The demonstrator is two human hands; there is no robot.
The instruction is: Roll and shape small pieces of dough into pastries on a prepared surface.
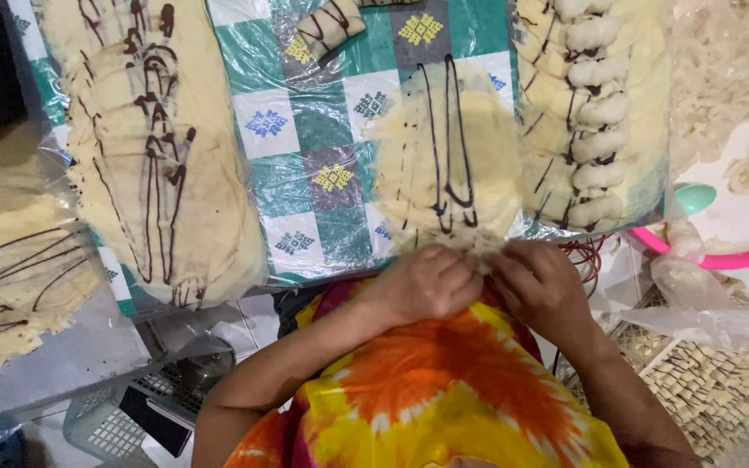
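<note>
Checkered green-and-white plastic sheeting covers the tabletop [305,156], which carries thin pale dough rounds striped with dark chocolate lines.

At far left, a stack of striped rounds [10,260] lies under clear film. Beside it, a long overlapped row of rounds [149,147] runs toward the near edge. One finished roll [329,24] sits at the top centre.

The work piece is the single round [444,156] at centre, lying flat with its near edge touching both hands.

The left hand [426,282] is curled, its fingers closed onto the near edge of the round. The right hand [537,282] sits just beside it, fingers likewise bent and pinching the same edge. How tightly each grip closes cannot be told, as the fingertips are hidden.

Procedure, as judged: lift the edge evenly with both hands, fold it tight and level, and keep pressure light so the thin sheet does not tear.

At right, a row of cream-topped rounds [591,113] lies ready, next to a pink bowl [739,256].
</note>
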